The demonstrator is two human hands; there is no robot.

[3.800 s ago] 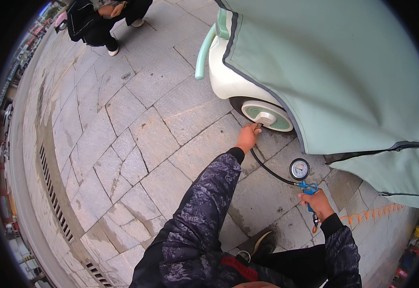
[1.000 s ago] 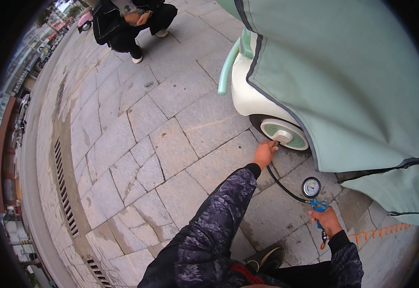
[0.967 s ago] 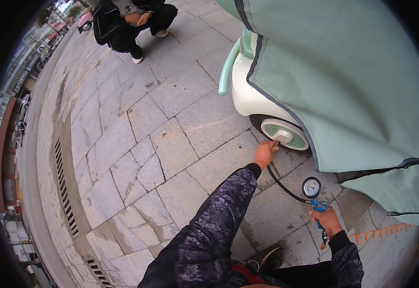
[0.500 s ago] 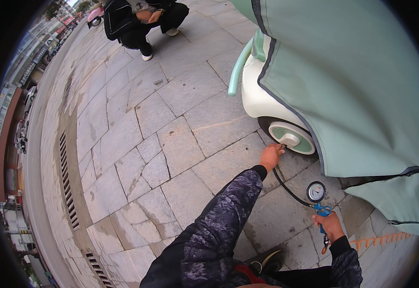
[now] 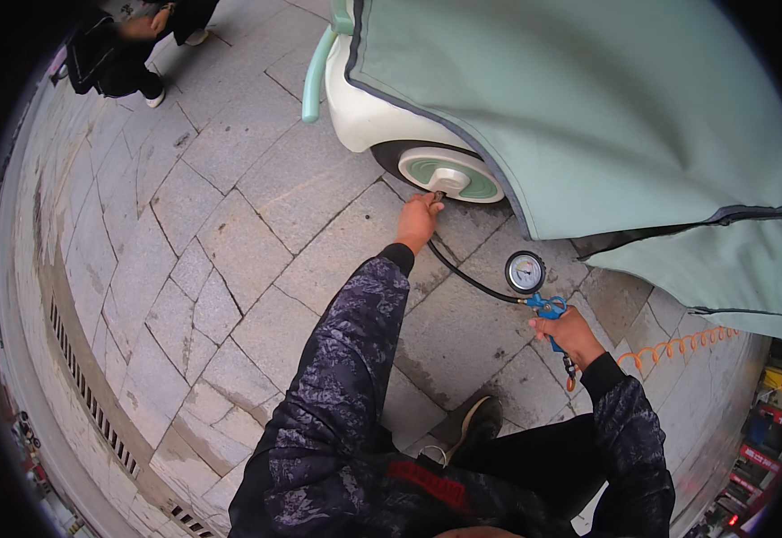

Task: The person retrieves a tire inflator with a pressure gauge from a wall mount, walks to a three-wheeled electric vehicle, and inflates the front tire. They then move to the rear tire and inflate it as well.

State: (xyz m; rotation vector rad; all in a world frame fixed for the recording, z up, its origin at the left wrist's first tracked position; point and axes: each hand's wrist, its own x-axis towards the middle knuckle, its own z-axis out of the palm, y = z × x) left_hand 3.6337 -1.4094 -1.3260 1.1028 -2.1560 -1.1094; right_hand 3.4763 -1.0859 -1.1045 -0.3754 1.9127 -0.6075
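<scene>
My left hand (image 5: 419, 221) is closed on the small metal air chuck (image 5: 439, 195) at the end of a black hose (image 5: 470, 281), against the lower rim of a cream-and-green wheel (image 5: 476, 184). Whether the chuck sits on the valve is hidden by my fingers. From there the hose curves to a blue tire inflator gun (image 5: 548, 308). My right hand (image 5: 574, 335) wraps round the gun's grip. A round dial gauge (image 5: 525, 272) stands up from the gun. An orange coiled air hose (image 5: 678, 348) trails off to the right from its lower end.
A pale green cover (image 5: 588, 117) drapes over the cream vehicle body (image 5: 355, 112), its loose edge hanging near the gauge. Stone paving (image 5: 256, 224) surrounds the wheel, with a drain grate (image 5: 91, 390) at left. A person in black (image 5: 122, 63) is at the far left. My shoe (image 5: 479, 426) is below.
My view has swung right and downward, so wheel, hands and inflator sit further left and higher in the picture. Both hands keep their holds.
</scene>
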